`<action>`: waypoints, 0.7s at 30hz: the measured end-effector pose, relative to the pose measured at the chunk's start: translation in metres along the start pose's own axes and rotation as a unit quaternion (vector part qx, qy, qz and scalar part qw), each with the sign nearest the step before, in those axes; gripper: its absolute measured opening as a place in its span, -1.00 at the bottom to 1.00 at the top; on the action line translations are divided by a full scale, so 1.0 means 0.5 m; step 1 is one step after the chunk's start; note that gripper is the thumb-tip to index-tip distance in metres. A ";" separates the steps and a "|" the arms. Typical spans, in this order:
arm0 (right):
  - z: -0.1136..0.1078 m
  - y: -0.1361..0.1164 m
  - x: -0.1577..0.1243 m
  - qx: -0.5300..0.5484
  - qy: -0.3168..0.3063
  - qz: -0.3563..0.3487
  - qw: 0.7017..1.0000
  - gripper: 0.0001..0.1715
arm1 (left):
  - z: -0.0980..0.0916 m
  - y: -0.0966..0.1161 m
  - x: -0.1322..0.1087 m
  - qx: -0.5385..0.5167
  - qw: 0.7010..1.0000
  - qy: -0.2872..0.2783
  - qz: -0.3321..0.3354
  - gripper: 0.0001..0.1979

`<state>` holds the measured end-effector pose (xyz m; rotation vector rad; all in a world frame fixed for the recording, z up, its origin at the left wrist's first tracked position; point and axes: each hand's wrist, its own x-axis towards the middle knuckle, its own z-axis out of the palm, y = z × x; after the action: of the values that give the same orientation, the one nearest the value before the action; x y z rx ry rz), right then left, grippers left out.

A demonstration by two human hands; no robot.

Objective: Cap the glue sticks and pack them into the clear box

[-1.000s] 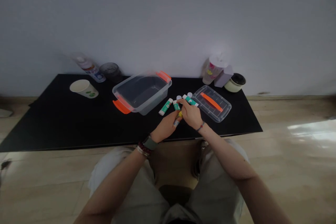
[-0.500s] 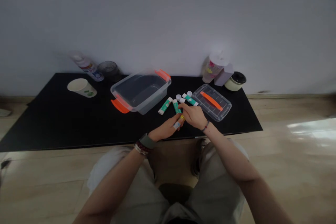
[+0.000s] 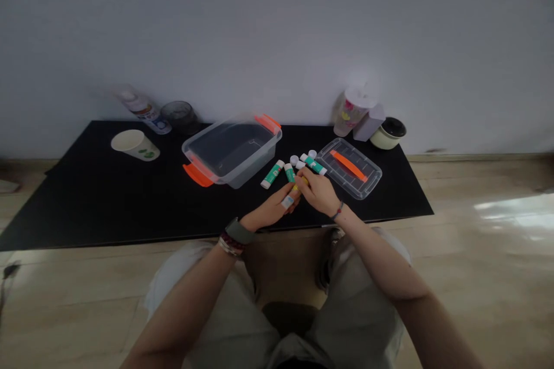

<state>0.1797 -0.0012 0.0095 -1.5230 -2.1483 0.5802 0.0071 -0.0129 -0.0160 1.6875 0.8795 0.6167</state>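
My left hand [image 3: 272, 208] and my right hand [image 3: 317, 190] meet over the front of a black mat [image 3: 130, 196]. Both are closed on one yellow glue stick [image 3: 291, 196] held between them; its white end pokes out under my left fingers. Just beyond my hands lie three green glue sticks [image 3: 272, 174] and small white caps [image 3: 295, 159]. An open clear plastic box with orange latches [image 3: 231, 151] stands to the left of them. Its clear lid with an orange handle [image 3: 350, 168] lies flat to the right.
At the back left stand a paper cup [image 3: 134, 145], a tilted bottle [image 3: 141, 107] and a dark jar [image 3: 178, 115]. At the back right are a lidded tumbler [image 3: 352, 108], a small lilac box [image 3: 369, 124] and a cream jar [image 3: 388, 134]. A wall rises behind.
My hands stay joined on the yellow stick; they dipped slightly toward me, then moved back toward the green sticks. Nothing else on the mat has moved.
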 end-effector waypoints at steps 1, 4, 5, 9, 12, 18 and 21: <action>0.001 0.000 0.000 -0.023 0.001 -0.012 1.000 -0.68 | -0.002 0.000 -0.001 0.012 1.000 -0.004 0.007 -0.63; 0.012 -0.002 0.003 -0.077 0.004 0.003 0.997 -0.68 | -0.004 0.001 -0.007 0.160 0.986 0.033 0.014 -0.71; 0.017 -0.003 0.004 -0.081 0.005 0.016 0.997 -0.67 | -0.004 0.001 -0.009 0.202 0.978 0.050 0.011 -0.73; 0.031 -0.003 0.004 -0.010 0.017 0.025 0.999 -0.67 | -0.005 -0.003 -0.013 0.297 0.950 0.086 0.030 -0.70; 0.032 0.000 -0.003 0.089 0.046 -0.008 0.995 -0.72 | -0.016 0.001 -0.012 0.317 0.936 0.130 0.087 -0.73; 0.020 -0.002 -0.013 0.203 0.090 -0.093 0.971 -0.60 | -0.101 0.033 -0.010 0.271 0.899 0.326 0.108 -0.73; 0.017 -0.005 -0.013 0.196 0.072 -0.090 0.974 -0.61 | -0.180 0.028 -0.007 0.204 0.864 0.453 0.080 -0.52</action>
<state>0.1747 -0.0089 0.0033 -1.1099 -1.8964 0.7528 -0.0607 0.0342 0.0230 1.8427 1.6262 1.4888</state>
